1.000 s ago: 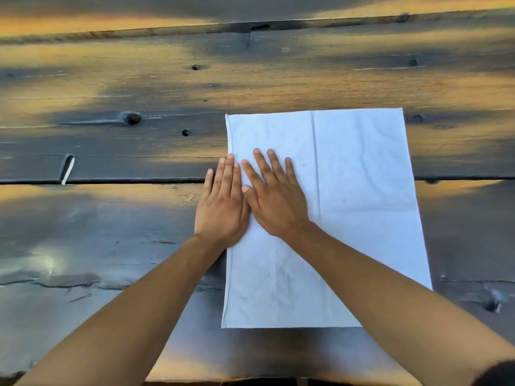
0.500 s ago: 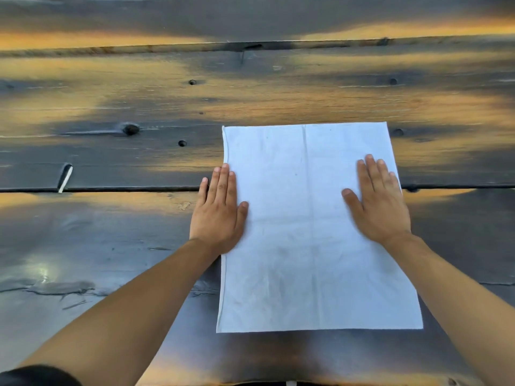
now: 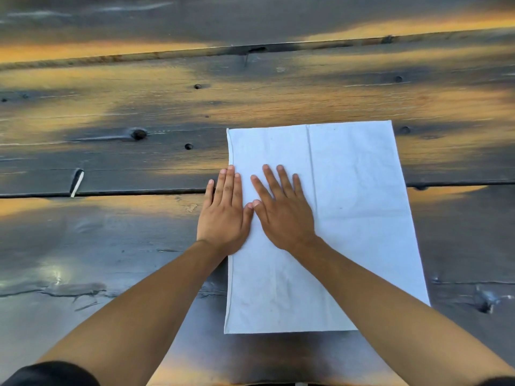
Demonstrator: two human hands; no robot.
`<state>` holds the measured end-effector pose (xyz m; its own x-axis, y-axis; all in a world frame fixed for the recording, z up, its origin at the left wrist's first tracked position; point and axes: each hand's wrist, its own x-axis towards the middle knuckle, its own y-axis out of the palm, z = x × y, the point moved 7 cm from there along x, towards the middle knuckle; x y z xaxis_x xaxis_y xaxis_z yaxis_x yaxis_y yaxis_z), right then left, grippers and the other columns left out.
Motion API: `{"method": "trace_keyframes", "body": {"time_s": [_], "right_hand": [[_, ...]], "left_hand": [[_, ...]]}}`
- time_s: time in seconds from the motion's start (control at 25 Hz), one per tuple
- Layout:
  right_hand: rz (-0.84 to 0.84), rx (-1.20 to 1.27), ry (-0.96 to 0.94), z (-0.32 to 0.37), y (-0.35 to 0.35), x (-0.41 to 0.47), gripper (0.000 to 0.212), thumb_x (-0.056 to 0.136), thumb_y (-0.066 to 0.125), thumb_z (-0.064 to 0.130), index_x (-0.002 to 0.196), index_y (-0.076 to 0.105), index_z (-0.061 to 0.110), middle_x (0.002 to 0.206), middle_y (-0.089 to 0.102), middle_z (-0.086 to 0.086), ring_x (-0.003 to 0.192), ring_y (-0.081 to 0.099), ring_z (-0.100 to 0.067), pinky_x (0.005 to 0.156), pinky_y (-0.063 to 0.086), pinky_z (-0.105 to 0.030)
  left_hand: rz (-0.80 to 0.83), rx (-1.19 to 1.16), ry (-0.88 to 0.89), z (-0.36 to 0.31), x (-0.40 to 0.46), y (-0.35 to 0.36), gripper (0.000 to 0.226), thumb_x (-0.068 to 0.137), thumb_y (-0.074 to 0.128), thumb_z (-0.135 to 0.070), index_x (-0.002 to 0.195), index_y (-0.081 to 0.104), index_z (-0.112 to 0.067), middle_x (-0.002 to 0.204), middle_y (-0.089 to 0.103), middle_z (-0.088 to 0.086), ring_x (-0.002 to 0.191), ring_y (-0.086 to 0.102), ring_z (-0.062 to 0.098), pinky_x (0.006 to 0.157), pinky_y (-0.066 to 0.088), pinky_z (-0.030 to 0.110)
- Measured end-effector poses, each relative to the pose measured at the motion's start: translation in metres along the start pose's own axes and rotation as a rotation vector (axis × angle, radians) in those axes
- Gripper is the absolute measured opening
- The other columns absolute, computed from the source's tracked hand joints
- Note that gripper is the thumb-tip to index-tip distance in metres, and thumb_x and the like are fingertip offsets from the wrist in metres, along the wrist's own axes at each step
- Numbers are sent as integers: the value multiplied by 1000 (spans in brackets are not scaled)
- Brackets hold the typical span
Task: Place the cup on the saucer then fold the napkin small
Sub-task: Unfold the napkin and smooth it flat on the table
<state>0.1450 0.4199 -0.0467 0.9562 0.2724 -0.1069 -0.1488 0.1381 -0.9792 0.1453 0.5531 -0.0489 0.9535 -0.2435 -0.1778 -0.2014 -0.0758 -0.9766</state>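
A white napkin [image 3: 354,207] lies flat on the wooden table as a tall rectangle, with a crease running down it near the middle. My left hand [image 3: 224,215] rests flat on its left edge, half on the cloth and half on the wood. My right hand [image 3: 281,210] lies flat beside it on the napkin's left half, fingers spread, the two thumbs touching. Neither hand grips anything. No cup or saucer is in view.
The table [image 3: 111,121] is made of dark, weathered planks with knots, small holes and gaps between boards. A narrow slot [image 3: 76,182] shows at the left, and the near table edge runs along the bottom of the view.
My right hand slid out to the napkin's right side half a second ago and has come back left beside my left hand. My left hand has stayed on the left edge.
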Motion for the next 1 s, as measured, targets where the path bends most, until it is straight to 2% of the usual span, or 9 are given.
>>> {"method": "trace_keyframes", "body": {"time_s": [0.12,0.32,0.44,0.6,0.68,0.8,0.88,1.0], "right_hand": [[-65,-12,23,-46,-6,-20,57,103,26,52,157,28,32,168,18,-4,155,14,-29,124,13,-53],[-50,-29,261,-172,-22,-64,63,101,20,58,159,21,33,169,12,-5,155,10,-32,124,13,-54],[-25,-27,348,-193,-24,-74,64,101,17,58,160,16,31,169,8,-5,155,6,-31,125,11,-51],[0,-11,310,-186,-28,-69,65,101,18,54,160,17,27,169,8,-8,155,6,-34,125,8,-52],[15,61,380,-185,-30,-69,67,101,17,52,161,17,22,169,7,-10,155,4,-35,125,5,-55],[-68,189,492,-146,-37,-67,70,101,21,48,159,19,8,168,10,-17,155,7,-37,124,5,-57],[-108,214,350,-86,-42,-59,65,102,28,43,158,26,9,166,16,-17,154,12,-38,124,7,-56],[-65,184,87,11,-26,-60,59,104,27,39,158,27,16,168,17,-11,156,9,-32,125,9,-55]], "left_hand": [[-1,-15,3,1,0,1,71,104,14,-46,160,2,-3,170,-5,12,158,-8,24,128,3,48],[1,-8,8,2,1,3,71,105,13,-46,160,1,-3,170,-7,12,157,-9,24,128,3,48],[14,-8,-2,2,0,4,72,104,13,-47,160,1,-4,170,-6,12,157,-9,24,128,2,48],[88,-7,-11,3,3,4,75,100,2,-53,160,-7,-7,169,-13,10,156,-17,24,127,-3,48],[98,-61,33,2,3,-1,77,99,0,-55,159,-10,-9,168,-17,9,155,-20,24,127,-2,49],[-4,-171,7,0,-15,-14,71,103,10,-48,160,-2,-8,170,-9,9,157,-11,24,128,3,47],[-68,-175,21,-14,-40,-14,68,104,15,-44,161,7,-5,170,-1,10,158,-5,24,128,6,48],[-18,-96,88,-32,-72,3,65,106,18,-39,161,9,-6,170,2,9,158,-2,23,127,10,49]]}}
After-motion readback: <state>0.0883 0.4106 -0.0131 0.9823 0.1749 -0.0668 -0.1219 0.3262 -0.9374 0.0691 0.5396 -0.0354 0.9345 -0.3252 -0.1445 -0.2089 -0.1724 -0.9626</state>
